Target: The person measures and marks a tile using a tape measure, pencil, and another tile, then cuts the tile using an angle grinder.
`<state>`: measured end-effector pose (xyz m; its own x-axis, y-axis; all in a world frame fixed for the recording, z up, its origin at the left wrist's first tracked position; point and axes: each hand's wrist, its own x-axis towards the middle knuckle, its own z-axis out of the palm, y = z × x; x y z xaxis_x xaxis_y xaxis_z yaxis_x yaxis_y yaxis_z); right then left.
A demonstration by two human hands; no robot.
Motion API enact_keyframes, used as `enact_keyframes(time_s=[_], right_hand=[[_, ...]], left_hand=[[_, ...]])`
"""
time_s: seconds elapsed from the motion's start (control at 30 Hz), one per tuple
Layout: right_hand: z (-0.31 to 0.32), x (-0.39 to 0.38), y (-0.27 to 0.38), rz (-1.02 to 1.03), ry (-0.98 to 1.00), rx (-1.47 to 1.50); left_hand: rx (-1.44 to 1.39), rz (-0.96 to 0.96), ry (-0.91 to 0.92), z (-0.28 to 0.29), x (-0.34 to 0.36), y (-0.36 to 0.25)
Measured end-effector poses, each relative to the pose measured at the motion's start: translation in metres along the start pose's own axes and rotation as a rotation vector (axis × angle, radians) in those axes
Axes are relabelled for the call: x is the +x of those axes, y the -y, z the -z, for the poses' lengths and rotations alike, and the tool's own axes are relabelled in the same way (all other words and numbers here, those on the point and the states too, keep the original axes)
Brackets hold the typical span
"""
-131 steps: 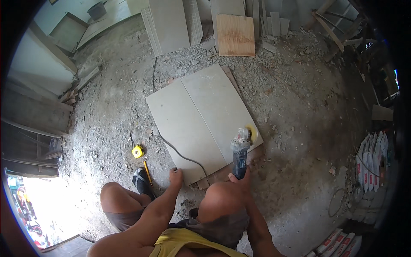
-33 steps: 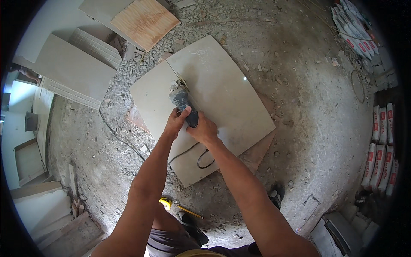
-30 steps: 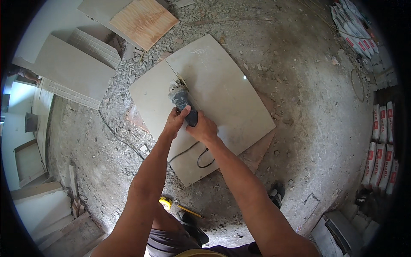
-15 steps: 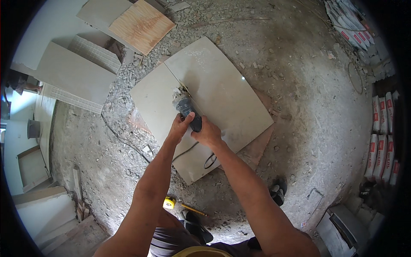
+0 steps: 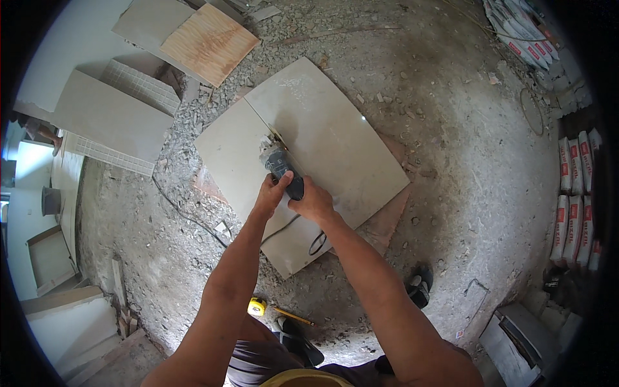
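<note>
A large beige tile (image 5: 351, 138) lies flat in the middle. A dark thin line runs into it from its upper left edge. Over that line is a dusty grey angle grinder (image 5: 279, 162), its head and guard at the line's near end. The disc itself is mostly hidden. My left hand (image 5: 271, 192) is closed round the left side of the grinder's body, thumb on top. Wrapped round its rear end from the right is my right hand (image 5: 314, 201). A black cord (image 5: 281, 228) trails from the tool across the tile.
Reddish board (image 5: 389, 222) shows beneath the tile. A yellow tape measure (image 5: 256, 306) and a pencil (image 5: 294, 315) lie near my feet. Rubble surrounds the tile's far left side. Tile sheets (image 5: 113, 116) and plywood (image 5: 210, 44) lean at left; sacks (image 5: 571, 229) stand right. Another person's leg (image 5: 49, 133) shows far left.
The grinder and both hands stay nearly in place over the line. The view shifts slightly, and more of the other person's leg shows at the far left.
</note>
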<state>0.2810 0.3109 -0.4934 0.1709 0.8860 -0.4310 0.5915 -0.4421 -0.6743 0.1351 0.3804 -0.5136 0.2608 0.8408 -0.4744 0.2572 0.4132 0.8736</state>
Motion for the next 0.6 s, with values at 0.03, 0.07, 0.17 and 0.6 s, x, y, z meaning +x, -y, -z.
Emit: enact_keyframes(time_s=[0.03,0.07,0.17,0.6], right_hand=[[0.001,-0.001,0.000,0.015,-0.006,0.008],[0.001,-0.002,-0.001,0.012,0.001,0.002],[0.003,-0.006,-0.001,0.019,-0.006,-0.009],[0.008,-0.021,-0.010,-0.008,0.019,-0.003]], left_hand=[[-0.003,-0.006,-0.002,-0.001,-0.001,0.000],[0.006,0.001,-0.005,-0.002,-0.001,0.000],[-0.003,0.011,0.004,-0.003,-0.002,0.002],[0.001,-0.009,0.011,-0.013,-0.012,0.012]])
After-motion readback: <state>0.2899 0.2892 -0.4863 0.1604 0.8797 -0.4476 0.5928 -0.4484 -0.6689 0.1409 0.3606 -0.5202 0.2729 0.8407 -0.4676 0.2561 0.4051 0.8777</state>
